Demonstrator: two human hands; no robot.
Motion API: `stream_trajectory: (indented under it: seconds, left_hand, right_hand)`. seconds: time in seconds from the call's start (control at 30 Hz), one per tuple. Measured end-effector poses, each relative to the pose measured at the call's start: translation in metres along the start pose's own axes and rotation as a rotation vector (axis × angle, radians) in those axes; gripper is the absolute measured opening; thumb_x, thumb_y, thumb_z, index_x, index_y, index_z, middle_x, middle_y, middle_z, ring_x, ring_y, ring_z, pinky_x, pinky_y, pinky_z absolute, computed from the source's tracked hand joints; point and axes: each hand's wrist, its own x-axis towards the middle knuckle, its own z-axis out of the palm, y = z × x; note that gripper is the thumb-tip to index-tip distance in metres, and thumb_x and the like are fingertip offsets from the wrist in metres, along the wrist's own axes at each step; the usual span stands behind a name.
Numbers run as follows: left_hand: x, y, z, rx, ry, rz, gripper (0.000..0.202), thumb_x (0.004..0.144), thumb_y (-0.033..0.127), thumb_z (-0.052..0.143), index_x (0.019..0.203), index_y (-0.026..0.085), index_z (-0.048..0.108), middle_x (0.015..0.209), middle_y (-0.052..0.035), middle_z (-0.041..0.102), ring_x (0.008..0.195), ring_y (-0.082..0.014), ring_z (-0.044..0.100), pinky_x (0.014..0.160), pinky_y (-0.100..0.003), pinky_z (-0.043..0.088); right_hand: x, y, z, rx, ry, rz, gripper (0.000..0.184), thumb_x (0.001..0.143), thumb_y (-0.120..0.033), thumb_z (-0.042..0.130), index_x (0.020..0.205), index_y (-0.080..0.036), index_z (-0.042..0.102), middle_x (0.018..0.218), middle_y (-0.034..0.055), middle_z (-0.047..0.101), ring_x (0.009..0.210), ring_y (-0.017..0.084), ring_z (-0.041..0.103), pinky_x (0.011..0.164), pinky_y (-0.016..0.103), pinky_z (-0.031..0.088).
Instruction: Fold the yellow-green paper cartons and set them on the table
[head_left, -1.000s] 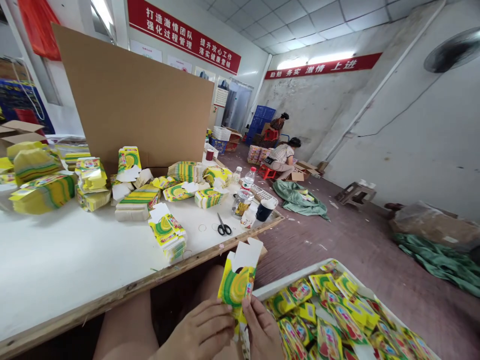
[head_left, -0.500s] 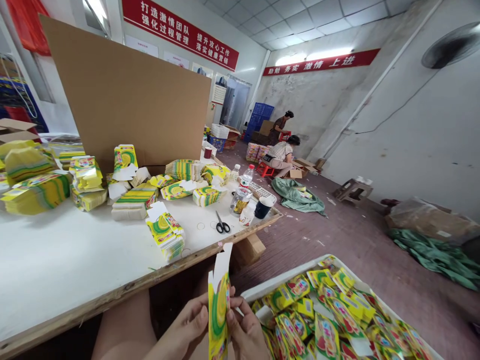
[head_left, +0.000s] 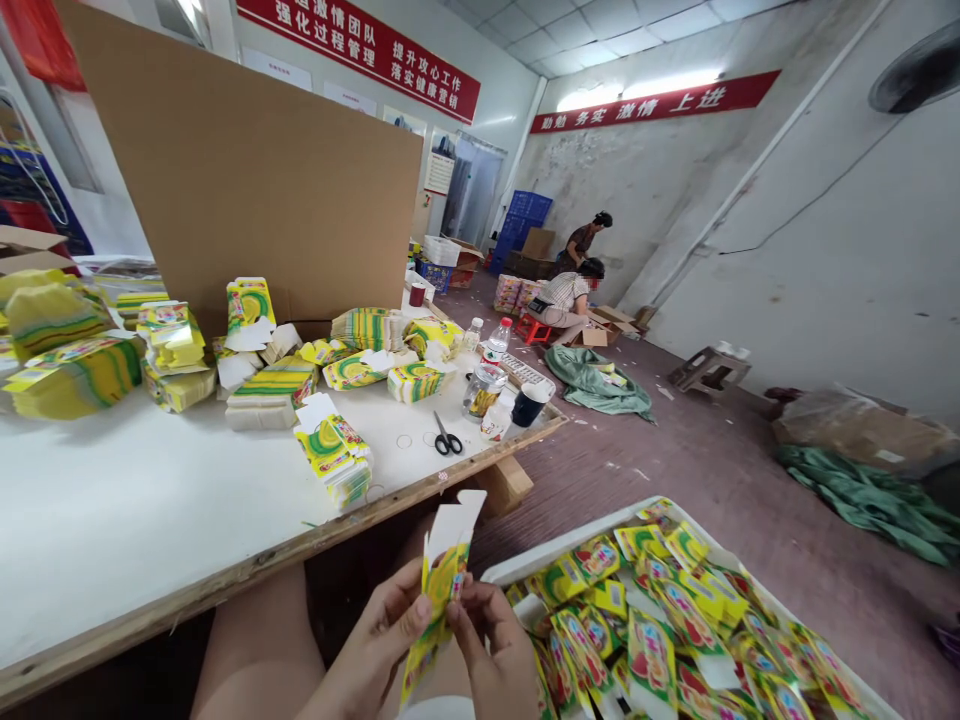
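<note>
A yellow and green printed carton stands tilted in front of me, low in the head view, its white end flap open at the top. My left hand is closed around its left side, thumb on the front face. With fingertips pinched together at the right edge, my right hand also grips the carton. Just right of that hand is a white bin heaped with similar printed cartons. On the table's near part lies a stack of flat cartons, close to black-handled scissors.
The white table has a rough wooden edge and bundles of cartons along its back, before a tall cardboard sheet. Bottles, a jar and a dark mug crowd its right corner. Two people work farther off.
The carton has turned and leans to the right at its top, its front face and white flap showing wider. Both hands still hold it. The view has shifted slightly.
</note>
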Motion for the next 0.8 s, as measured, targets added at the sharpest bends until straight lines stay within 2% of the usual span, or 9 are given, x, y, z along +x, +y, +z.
stream_trajectory:
  seconds: [0.1, 0.17, 0.23, 0.33, 0.4, 0.53, 0.63, 0.73, 0.8]
  left_hand:
    - [-0.003, 0.005, 0.005, 0.004, 0.011, -0.055, 0.048, 0.07, 0.049, 0.078, 0.109, 0.021, 0.074, 0.103, -0.0111, 0.076, 0.095, -0.0263, 0.069, 0.093, -0.036, 0.048]
    - [-0.005, 0.006, 0.007, 0.017, 0.038, -0.134, 0.047, 0.069, 0.05, 0.078, 0.105, 0.021, 0.075, 0.097, -0.0102, 0.076, 0.091, -0.0258, 0.07, 0.089, -0.036, 0.05]
    - [-0.007, 0.005, 0.007, -0.01, 0.097, -0.213, 0.044, 0.068, 0.05, 0.079, 0.1, 0.02, 0.076, 0.092, -0.0086, 0.077, 0.084, -0.0244, 0.071, 0.085, -0.035, 0.051]
    - [-0.01, 0.001, 0.003, -0.078, 0.172, -0.275, 0.041, 0.069, 0.05, 0.078, 0.093, 0.018, 0.076, 0.085, -0.0072, 0.077, 0.072, -0.0217, 0.07, 0.075, -0.034, 0.052]
    - [-0.011, -0.001, -0.001, -0.064, 0.151, -0.291, 0.041, 0.07, 0.052, 0.076, 0.089, 0.015, 0.075, 0.075, -0.0073, 0.076, 0.061, -0.0203, 0.068, 0.065, -0.031, 0.051]
    - [-0.01, 0.001, -0.004, 0.026, -0.009, -0.297, 0.043, 0.069, 0.052, 0.077, 0.08, 0.011, 0.076, 0.063, -0.0073, 0.072, 0.057, -0.0181, 0.066, 0.061, -0.026, 0.048]
    - [-0.006, 0.001, -0.004, 0.039, -0.072, -0.245, 0.037, 0.065, 0.045, 0.083, 0.077, 0.01, 0.076, 0.064, -0.0067, 0.072, 0.06, -0.0142, 0.064, 0.058, -0.02, 0.044]
    - [0.0, -0.001, -0.003, 0.06, 0.046, -0.115, 0.04, 0.066, 0.048, 0.082, 0.084, 0.013, 0.076, 0.066, -0.0054, 0.072, 0.06, -0.0136, 0.063, 0.057, -0.02, 0.044]
    - [0.004, -0.004, -0.003, 0.107, 0.137, -0.026, 0.045, 0.067, 0.054, 0.078, 0.088, 0.015, 0.075, 0.07, -0.0055, 0.073, 0.063, -0.0168, 0.066, 0.06, -0.023, 0.048]
  right_hand:
    - [-0.002, -0.01, -0.003, -0.267, 0.162, -0.259, 0.03, 0.082, -0.04, 0.068, 0.105, -0.022, 0.064, 0.108, 0.0107, 0.067, 0.094, 0.026, 0.061, 0.081, 0.037, 0.049]
    - [-0.002, -0.017, -0.004, -0.36, 0.109, -0.438, 0.035, 0.086, -0.033, 0.06, 0.12, -0.024, 0.061, 0.127, 0.0121, 0.061, 0.114, 0.03, 0.055, 0.093, 0.043, 0.044]
    - [-0.001, -0.023, -0.003, -0.392, -0.028, -0.508, 0.037, 0.089, -0.027, 0.055, 0.125, -0.027, 0.061, 0.128, 0.01, 0.062, 0.118, 0.03, 0.054, 0.098, 0.045, 0.042]
    - [0.0, -0.03, -0.002, -0.357, -0.073, -0.47, 0.029, 0.088, -0.025, 0.055, 0.115, -0.028, 0.067, 0.114, 0.0086, 0.068, 0.107, 0.027, 0.06, 0.093, 0.041, 0.046]
    - [0.001, -0.033, -0.002, -0.266, -0.061, -0.392, 0.02, 0.087, -0.032, 0.059, 0.102, -0.026, 0.07, 0.1, 0.0083, 0.068, 0.094, 0.025, 0.063, 0.08, 0.034, 0.05]
    - [0.003, -0.036, -0.002, 0.063, -0.196, -0.025, 0.031, 0.088, -0.051, 0.056, 0.08, -0.022, 0.06, 0.061, -0.003, 0.053, 0.045, 0.012, 0.047, 0.041, 0.022, 0.038]
    - [0.005, -0.033, -0.003, 0.123, -0.133, -0.014, 0.034, 0.087, -0.052, 0.057, 0.075, -0.02, 0.056, 0.06, -0.0038, 0.049, 0.049, 0.011, 0.045, 0.046, 0.021, 0.039]
    - [0.006, -0.026, -0.001, -0.025, 0.058, -0.164, 0.036, 0.084, -0.049, 0.063, 0.105, -0.02, 0.061, 0.082, 0.0023, 0.06, 0.07, 0.015, 0.054, 0.061, 0.023, 0.045]
    - [0.005, -0.021, 0.001, -0.096, 0.047, -0.176, 0.041, 0.082, -0.048, 0.064, 0.113, -0.02, 0.061, 0.089, 0.0041, 0.063, 0.075, 0.017, 0.056, 0.067, 0.024, 0.046]
